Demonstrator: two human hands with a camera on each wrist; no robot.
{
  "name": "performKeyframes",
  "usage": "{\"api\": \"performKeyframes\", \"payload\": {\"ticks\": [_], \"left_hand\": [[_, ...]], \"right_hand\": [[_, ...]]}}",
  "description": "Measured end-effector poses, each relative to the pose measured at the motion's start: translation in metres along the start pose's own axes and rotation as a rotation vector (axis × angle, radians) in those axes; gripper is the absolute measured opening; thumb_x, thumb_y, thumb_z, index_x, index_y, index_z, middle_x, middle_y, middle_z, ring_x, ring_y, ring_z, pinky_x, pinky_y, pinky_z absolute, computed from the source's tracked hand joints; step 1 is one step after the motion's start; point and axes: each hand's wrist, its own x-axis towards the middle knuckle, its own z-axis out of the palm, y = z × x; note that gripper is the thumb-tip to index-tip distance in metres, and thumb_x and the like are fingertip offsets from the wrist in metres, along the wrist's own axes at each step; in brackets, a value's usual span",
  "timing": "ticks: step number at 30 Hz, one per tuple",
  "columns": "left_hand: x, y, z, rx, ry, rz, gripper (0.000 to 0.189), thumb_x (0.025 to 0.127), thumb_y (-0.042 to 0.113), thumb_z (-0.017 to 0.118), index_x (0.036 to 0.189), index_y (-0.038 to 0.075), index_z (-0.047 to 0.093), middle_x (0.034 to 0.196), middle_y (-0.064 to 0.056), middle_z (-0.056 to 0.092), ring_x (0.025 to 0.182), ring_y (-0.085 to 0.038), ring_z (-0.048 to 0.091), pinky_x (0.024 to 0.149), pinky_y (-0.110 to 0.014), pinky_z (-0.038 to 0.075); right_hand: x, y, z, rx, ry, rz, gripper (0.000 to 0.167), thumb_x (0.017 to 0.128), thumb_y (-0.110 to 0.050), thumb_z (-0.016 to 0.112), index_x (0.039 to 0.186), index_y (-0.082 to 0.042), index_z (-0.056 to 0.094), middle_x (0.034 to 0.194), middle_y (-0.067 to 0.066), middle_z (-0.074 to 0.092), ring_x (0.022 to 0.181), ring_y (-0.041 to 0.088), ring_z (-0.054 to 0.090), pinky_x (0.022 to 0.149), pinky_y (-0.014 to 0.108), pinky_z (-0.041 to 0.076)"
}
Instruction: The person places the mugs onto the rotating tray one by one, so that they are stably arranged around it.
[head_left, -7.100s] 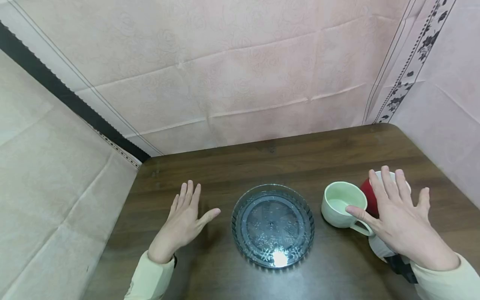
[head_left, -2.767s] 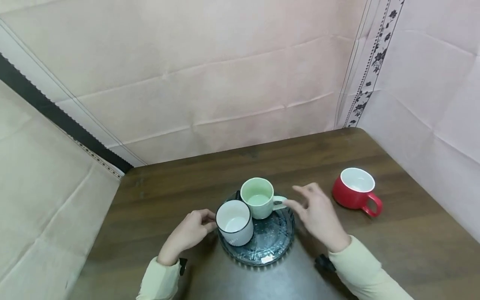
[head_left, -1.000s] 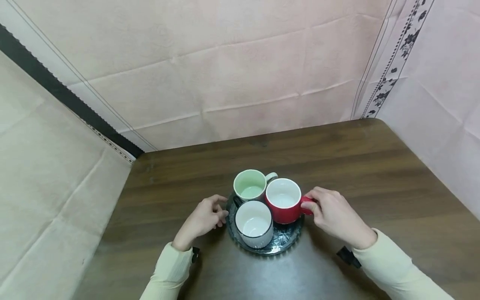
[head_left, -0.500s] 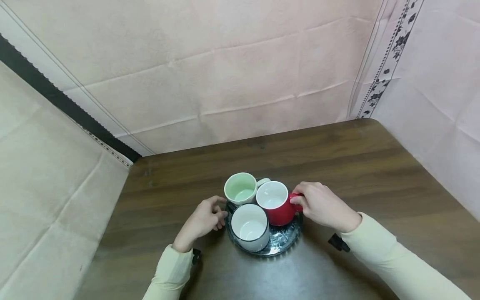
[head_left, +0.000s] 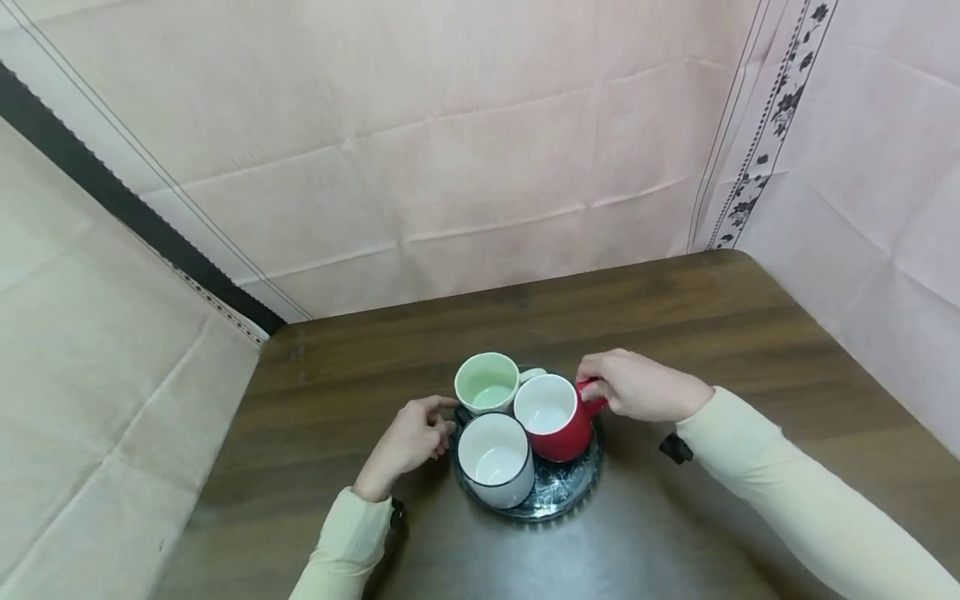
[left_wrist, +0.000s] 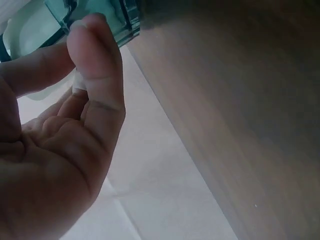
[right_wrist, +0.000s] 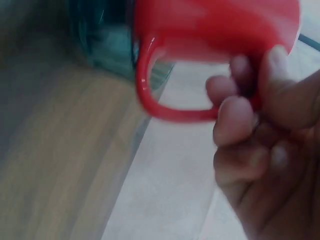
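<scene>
On a dark blue-green glass plate (head_left: 558,492) stand three mugs close together. The pale green mug (head_left: 487,385) is at the back, a white mug with a black rim (head_left: 497,471) at the front left, and a red mug (head_left: 561,437) with white inside at the right. My right hand (head_left: 637,386) pinches the red mug's handle between thumb and fingers, as the right wrist view shows on the handle (right_wrist: 185,115). My left hand (head_left: 411,435) holds the plate's left rim with curled fingers, near the white mug's black handle (head_left: 461,414); its thumb lies against the glass (left_wrist: 112,20).
Everything stands on a dark brown wooden table (head_left: 360,358). Pale patterned cloth (head_left: 465,150) hangs behind the table, with more cloth on the left and right sides. A black band (head_left: 150,217) runs down the left cloth.
The mugs, first grouped at the right, now sit on the plate. My left hand, open before, came to its rim. The red mug came last; its handle has since turned slightly backward with my right hand.
</scene>
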Motion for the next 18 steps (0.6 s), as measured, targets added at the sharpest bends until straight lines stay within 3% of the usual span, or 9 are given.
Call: {"api": "performKeyframes", "payload": {"ticks": [7, 12, 18], "left_hand": [[0.018, 0.01, -0.006, 0.054, 0.025, 0.026, 0.033, 0.092, -0.004, 0.053, 0.123, 0.003, 0.063, 0.064, -0.008, 0.057, 0.055, -0.02, 0.056, 0.051, -0.031, 0.049], [0.027, 0.016, -0.014, 0.088, 0.025, 0.025, 0.033, 0.094, -0.001, 0.054, 0.124, 0.003, 0.063, 0.063, -0.004, 0.055, 0.054, -0.016, 0.054, 0.05, -0.03, 0.046], [0.031, 0.021, -0.012, 0.107, 0.021, 0.034, 0.032, 0.094, 0.0, 0.055, 0.124, 0.004, 0.064, 0.061, -0.002, 0.055, 0.052, -0.015, 0.053, 0.047, -0.028, 0.044]], "right_hand": [[0.022, 0.01, -0.022, -0.016, -0.077, -0.074, 0.014, 0.09, -0.008, 0.068, 0.096, -0.02, 0.066, 0.087, -0.009, 0.059, 0.08, 0.016, 0.058, 0.072, 0.025, 0.053], [0.033, 0.01, -0.03, 0.043, -0.139, -0.048, 0.014, 0.092, -0.008, 0.066, 0.1, -0.02, 0.066, 0.092, -0.005, 0.061, 0.085, 0.022, 0.059, 0.073, 0.027, 0.052], [0.035, 0.014, -0.027, 0.099, -0.18, -0.016, 0.02, 0.093, -0.007, 0.064, 0.103, -0.023, 0.068, 0.098, -0.007, 0.063, 0.089, 0.017, 0.057, 0.083, 0.032, 0.053]]}}
